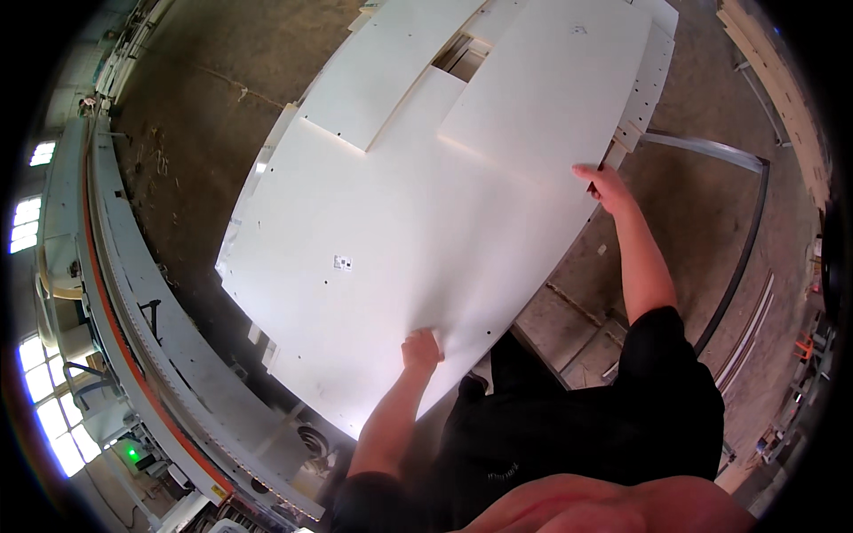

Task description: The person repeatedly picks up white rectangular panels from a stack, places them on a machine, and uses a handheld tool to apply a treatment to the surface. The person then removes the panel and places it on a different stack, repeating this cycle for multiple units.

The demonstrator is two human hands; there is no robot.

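A large white panel [382, 213] with small dark holes and a printed label [343, 263] lies before me, on a stack of other boards. My left hand [421, 348] is closed and pressed down on its near part. A small pale thing shows at those fingers, too indistinct to name. At the panel's right edge is my right hand [606, 188], its thumb on top and its fingers curled round the side, partly hidden. Two more white panels, one at the far left [391, 67] and one at the far right [560, 80], rest on top of the large one.
Between the upper panels a gap [460, 58] shows boards below. Along the left runs a long machine [115, 329] with an orange strip. A metal frame [711, 149] with a dark bar stands at the right on the concrete floor. Long boards [782, 89] lie at the far right.
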